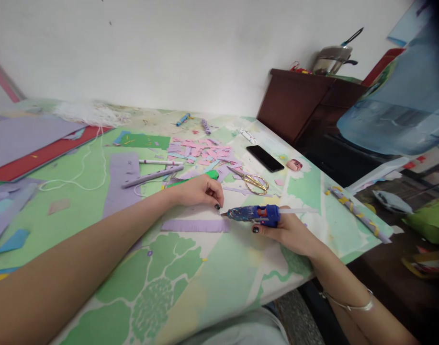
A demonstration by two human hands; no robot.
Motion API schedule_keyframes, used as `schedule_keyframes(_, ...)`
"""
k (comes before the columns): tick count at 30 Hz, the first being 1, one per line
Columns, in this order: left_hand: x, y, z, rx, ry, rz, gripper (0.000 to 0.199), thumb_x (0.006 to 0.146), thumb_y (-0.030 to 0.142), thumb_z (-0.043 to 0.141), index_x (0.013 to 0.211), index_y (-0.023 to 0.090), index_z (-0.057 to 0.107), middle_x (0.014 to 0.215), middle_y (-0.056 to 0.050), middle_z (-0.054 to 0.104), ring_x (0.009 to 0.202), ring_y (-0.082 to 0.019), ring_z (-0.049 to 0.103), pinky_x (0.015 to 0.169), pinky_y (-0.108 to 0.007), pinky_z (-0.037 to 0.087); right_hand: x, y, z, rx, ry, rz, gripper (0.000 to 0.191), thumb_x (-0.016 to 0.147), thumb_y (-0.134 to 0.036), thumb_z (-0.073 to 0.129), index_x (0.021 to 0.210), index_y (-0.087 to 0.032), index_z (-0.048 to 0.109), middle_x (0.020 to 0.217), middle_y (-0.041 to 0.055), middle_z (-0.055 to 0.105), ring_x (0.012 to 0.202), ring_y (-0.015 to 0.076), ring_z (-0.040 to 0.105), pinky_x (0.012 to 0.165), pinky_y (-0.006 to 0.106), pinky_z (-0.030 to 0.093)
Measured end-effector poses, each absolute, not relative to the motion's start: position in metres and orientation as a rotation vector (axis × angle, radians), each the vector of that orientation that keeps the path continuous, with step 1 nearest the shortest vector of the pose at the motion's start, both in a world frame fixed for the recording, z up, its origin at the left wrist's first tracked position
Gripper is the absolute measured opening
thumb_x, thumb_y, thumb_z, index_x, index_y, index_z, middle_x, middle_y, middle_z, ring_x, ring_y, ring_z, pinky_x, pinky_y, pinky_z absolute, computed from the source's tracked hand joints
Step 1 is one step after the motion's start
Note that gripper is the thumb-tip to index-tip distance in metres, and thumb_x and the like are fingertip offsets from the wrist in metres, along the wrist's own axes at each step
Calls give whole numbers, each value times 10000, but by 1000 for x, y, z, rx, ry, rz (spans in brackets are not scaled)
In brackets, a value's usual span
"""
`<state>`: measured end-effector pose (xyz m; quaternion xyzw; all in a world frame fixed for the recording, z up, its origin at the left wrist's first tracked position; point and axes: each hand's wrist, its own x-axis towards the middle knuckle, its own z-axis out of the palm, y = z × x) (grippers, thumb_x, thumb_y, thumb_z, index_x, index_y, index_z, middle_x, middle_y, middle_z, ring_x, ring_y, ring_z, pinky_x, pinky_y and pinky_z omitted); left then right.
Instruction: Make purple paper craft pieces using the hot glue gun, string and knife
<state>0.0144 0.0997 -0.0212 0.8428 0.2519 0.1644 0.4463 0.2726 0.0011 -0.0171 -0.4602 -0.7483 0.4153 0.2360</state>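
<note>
My right hand [294, 232] grips a blue hot glue gun [253, 214], a white glue stick poking out of its back end. The gun's nozzle points left, close to the fingertips of my left hand [199, 191]. Those fingers are pinched together, and what they hold is too small to make out. Just below them a fringed strip of purple paper [196, 225] lies flat on the tablecloth. Gold-handled scissors [253, 182] lie partly open behind the glue gun. A green object [212, 175] shows partly behind my left hand.
A phone [265, 158], paper scraps [201, 151], a purple paper roll [152, 176] and a white marker [161, 162] lie beyond my hands. White string [92, 115] is heaped at the back left. A decorated paper stick [359, 213] rests at the right edge, near a water jug [395, 110].
</note>
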Motion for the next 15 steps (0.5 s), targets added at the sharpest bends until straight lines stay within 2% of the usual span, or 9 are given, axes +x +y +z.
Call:
schedule_keyframes(9,17,102,-24,2168,591,381,112,737,130,587,728,146,697,754,-36,627,722,-130,563,675,-227,425,272,2,-17,-1257,-2069,1107,384,796,-383,613,1132,-200,643,1136,36,664,1021,276,610,905,397,491)
schedule_keyframes(15,18,102,-23,2142,559,379,129,743,122,577,712,146,700,747,-37,612,695,-124,554,651,-216,429,271,1,-17,-1247,-2062,1097,345,798,-392,604,1044,-161,672,1045,48,690,958,277,624,862,403,510)
